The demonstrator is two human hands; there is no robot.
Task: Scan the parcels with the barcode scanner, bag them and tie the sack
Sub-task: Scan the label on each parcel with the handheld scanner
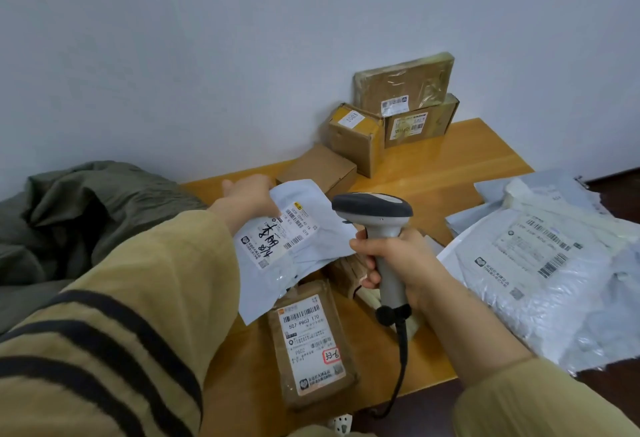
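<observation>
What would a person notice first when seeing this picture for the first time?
In the middle, the right hand grips a grey barcode scanner beside the white parcel that the left hand holds above the wooden table. Cardboard boxes are stacked against the wall behind, and grey mail bags lie piled on the right.

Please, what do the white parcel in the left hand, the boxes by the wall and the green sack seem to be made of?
White parcel: likely thin plastic film, slightly glossy; it creases and bends softly in the left hand. Boxes by the wall: brown cardboard, matte, stiff edges; some under shiny clear tape. Green sack: seemingly cloth, dull, lying in soft folds.
</observation>
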